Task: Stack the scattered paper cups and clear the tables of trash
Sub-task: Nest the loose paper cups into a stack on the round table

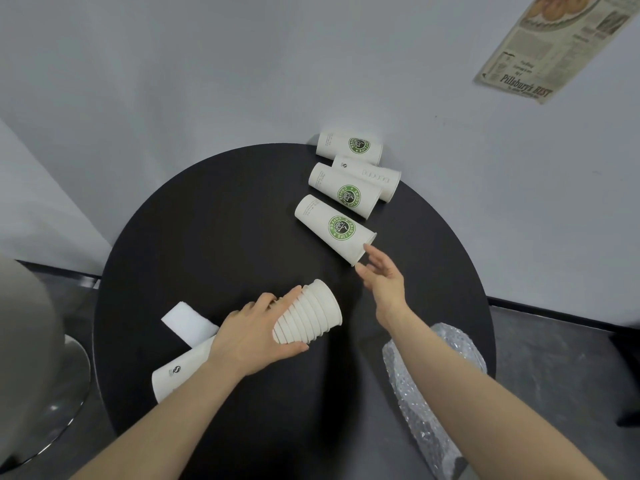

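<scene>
A round black table (221, 230) carries several white paper cups with green logos. My left hand (252, 336) grips a nested stack of cups (311, 317) lying on its side, mouths pointing right. My right hand (382, 277) is open, its fingertips at the rim of the nearest loose cup (334, 228), which lies on its side. Three more cups lie beyond it toward the wall: one (344, 190), a plainer one (372, 174) and the farthest (348, 147).
A folded white napkin (188, 322) lies left of my left hand. A crumpled sheet of bubble wrap (426, 393) hangs over the table's near right edge. A chair with a metal base (52, 393) stands at the left. A newspaper poster (554, 43) hangs on the wall.
</scene>
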